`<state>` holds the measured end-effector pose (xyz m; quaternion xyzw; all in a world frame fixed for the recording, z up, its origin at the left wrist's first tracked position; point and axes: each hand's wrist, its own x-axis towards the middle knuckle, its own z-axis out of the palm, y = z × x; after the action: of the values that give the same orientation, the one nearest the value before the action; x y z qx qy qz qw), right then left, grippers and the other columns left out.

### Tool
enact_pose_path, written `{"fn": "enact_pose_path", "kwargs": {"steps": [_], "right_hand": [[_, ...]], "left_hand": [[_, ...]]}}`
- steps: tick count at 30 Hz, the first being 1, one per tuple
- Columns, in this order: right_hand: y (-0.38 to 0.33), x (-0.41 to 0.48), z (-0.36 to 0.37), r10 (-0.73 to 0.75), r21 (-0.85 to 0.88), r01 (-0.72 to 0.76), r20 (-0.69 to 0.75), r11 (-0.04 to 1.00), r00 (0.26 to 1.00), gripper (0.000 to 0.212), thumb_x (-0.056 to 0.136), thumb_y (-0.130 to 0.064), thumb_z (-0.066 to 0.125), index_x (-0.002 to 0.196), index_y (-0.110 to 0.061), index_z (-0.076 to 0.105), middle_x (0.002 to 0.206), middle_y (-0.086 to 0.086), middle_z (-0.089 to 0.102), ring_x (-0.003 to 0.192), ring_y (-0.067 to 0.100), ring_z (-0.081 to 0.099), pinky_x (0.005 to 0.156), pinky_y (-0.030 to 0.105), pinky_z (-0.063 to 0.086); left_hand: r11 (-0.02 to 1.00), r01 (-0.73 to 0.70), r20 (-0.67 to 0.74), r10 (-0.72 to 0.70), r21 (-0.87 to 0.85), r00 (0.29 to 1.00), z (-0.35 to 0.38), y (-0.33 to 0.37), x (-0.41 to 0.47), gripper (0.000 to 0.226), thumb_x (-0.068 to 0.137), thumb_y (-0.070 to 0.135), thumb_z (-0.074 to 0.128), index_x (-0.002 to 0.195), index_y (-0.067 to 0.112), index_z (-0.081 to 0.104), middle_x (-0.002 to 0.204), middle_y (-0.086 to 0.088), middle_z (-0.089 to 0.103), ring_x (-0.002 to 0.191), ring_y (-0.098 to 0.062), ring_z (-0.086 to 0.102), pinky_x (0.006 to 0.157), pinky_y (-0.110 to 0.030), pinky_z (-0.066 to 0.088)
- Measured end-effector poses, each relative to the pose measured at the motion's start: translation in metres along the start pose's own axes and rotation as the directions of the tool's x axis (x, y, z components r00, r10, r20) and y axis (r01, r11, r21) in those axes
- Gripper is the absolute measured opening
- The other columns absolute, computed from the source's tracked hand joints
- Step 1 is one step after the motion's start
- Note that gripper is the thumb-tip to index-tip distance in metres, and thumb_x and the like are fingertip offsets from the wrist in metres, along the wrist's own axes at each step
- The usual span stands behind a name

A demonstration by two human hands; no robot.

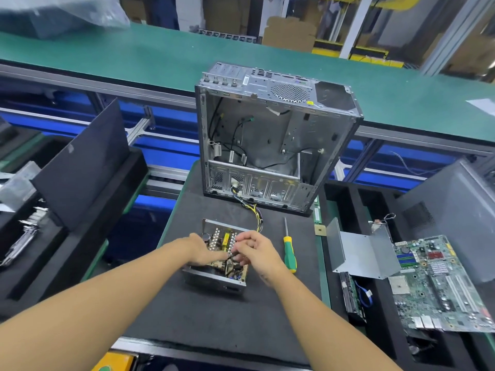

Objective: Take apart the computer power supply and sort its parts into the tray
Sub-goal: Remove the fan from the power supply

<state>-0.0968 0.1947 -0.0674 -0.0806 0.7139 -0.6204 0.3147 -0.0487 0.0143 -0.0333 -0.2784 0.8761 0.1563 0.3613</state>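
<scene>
Steel housing: power supply, lid off, on the black mat at centre, directly under both hands; its long axis runs away from the person.
Contents: brown circuit board seated inside, not yet lifted out.
Key relation: dark lead stands on the near half of the board, just below the fingertips where the two hands meet; both are equally close, and the right has the grip.
Left hand: laid over the board from the left, fingers fairly straight and pointing right, resting on the parts, holding nothing that shows.
Right hand: arched above the board, wrist raised, fingers curled downward and narrow, apparently pinching the dark lead; the grip itself is partly hidden.
Cable bundle: yellow and black, running from the housing's far right corner into the computer case.
Screwdriver: green and yellow, lying just right of the right hand, untouched.
Tray: black foam, well to the right, holding a motherboard and a bent metal cover.
Stage, as judged: board extraction; sorting partly done.
</scene>
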Motion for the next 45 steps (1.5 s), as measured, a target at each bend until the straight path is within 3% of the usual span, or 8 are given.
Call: {"fn": "enact_pose_path", "kwargs": {"steps": [5, 9, 14, 19, 27, 37, 41, 45], "right_hand": [[0.0, -0.002, 0.002, -0.049, -0.317, 0.029, -0.054, 0.948, 0.997, 0.02, 0.097, -0.013, 0.046, 0.094, -0.028, 0.06, 0.094, -0.005, 0.071, 0.065, 0.005, 0.056, 0.064, 0.025, 0.047], [0.002, -0.008, -0.004, -0.171, -0.445, 0.055, -0.223, 0.894, 0.96, 0.021, 0.095, -0.022, 0.048, 0.092, -0.04, 0.059, 0.106, -0.009, 0.051, 0.105, 0.013, 0.05, 0.093, 0.032, 0.04], [0.0, -0.019, 0.015, -0.309, -0.508, 0.238, -0.059, 0.828, 0.949, 0.018, 0.091, -0.013, 0.044, 0.088, -0.028, 0.055, 0.089, -0.01, 0.06, 0.08, 0.006, 0.051, 0.07, 0.023, 0.04], [0.037, -0.022, 0.027, -0.331, -0.863, 0.333, 0.209, 0.379, 0.92, 0.021, 0.089, -0.02, 0.045, 0.109, -0.018, 0.051, 0.115, 0.0, 0.047, 0.108, 0.022, 0.041, 0.096, 0.035, 0.032], [0.045, -0.01, 0.001, -0.201, -0.859, 0.235, 0.158, 0.455, 0.967, 0.064, 0.09, -0.057, 0.049, 0.145, -0.027, 0.032, 0.152, -0.008, 0.023, 0.141, 0.014, 0.017, 0.114, 0.036, 0.013], [0.038, -0.013, 0.004, -0.296, -0.851, 0.339, 0.231, 0.4, 0.927, 0.052, 0.093, -0.052, 0.05, 0.14, -0.03, 0.04, 0.141, -0.008, 0.031, 0.132, 0.014, 0.025, 0.111, 0.034, 0.015], [0.01, -0.001, 0.01, -0.133, -0.85, 0.368, 0.343, 0.377, 0.93, 0.018, 0.092, -0.037, 0.06, 0.109, -0.031, 0.066, 0.113, -0.006, 0.053, 0.112, 0.017, 0.046, 0.104, 0.04, 0.028], [0.004, 0.008, 0.022, -0.078, -0.881, 0.408, 0.401, 0.242, 0.913, 0.022, 0.093, -0.029, 0.063, 0.113, -0.025, 0.068, 0.116, 0.0, 0.057, 0.113, 0.022, 0.052, 0.098, 0.04, 0.033]], "left_hand": [[0.999, -0.037, -0.033, 0.037, 0.004, 0.999, 0.026, 0.005, 0.005, 0.113, 0.069, 0.081, 0.061, 0.148, 0.003, 0.036, 0.143, -0.011, 0.05, 0.125, -0.029, 0.055, 0.09, -0.029, 0.043], [0.998, -0.014, -0.046, 0.011, -0.053, 0.999, 0.036, 0.007, 0.006, 0.11, 0.07, 0.078, 0.062, 0.149, 0.006, 0.037, 0.144, -0.013, 0.047, 0.128, -0.03, 0.053, 0.102, -0.032, 0.046], [0.995, -0.015, -0.071, 0.009, -0.094, 0.997, 0.035, 0.008, 0.002, 0.105, 0.068, 0.077, 0.064, 0.147, 0.013, 0.038, 0.141, -0.01, 0.048, 0.125, -0.027, 0.055, 0.091, -0.029, 0.043], [0.992, -0.067, -0.093, 0.058, -0.105, 0.994, 0.037, 0.003, 0.002, 0.082, 0.07, 0.064, 0.062, 0.133, 0.013, 0.05, 0.121, -0.005, 0.059, 0.101, -0.022, 0.056, 0.076, -0.025, 0.04], [0.985, -0.081, -0.106, 0.065, -0.15, 0.992, 0.04, -0.003, 0.003, 0.089, 0.067, 0.064, 0.066, 0.136, 0.013, 0.044, 0.128, -0.005, 0.057, 0.116, -0.025, 0.057, 0.087, -0.03, 0.045], [0.985, -0.127, -0.046, 0.123, -0.12, 0.991, 0.033, -0.015, 0.01, 0.103, 0.058, 0.078, 0.066, 0.133, 0.013, 0.04, 0.125, -0.005, 0.057, 0.108, -0.023, 0.056, 0.089, -0.033, 0.047], [0.95, -0.178, 0.044, 0.195, -0.256, 0.98, 0.022, -0.035, 0.013, 0.085, 0.063, 0.083, 0.064, 0.118, 0.02, 0.051, 0.113, -0.003, 0.06, 0.09, -0.018, 0.059, 0.077, -0.025, 0.052], [0.892, -0.157, 0.084, 0.211, -0.424, 0.974, 0.024, -0.06, 0.023, 0.058, 0.081, 0.061, 0.07, 0.106, 0.008, 0.068, 0.105, -0.005, 0.06, 0.093, -0.018, 0.064, 0.078, -0.027, 0.061]]}}
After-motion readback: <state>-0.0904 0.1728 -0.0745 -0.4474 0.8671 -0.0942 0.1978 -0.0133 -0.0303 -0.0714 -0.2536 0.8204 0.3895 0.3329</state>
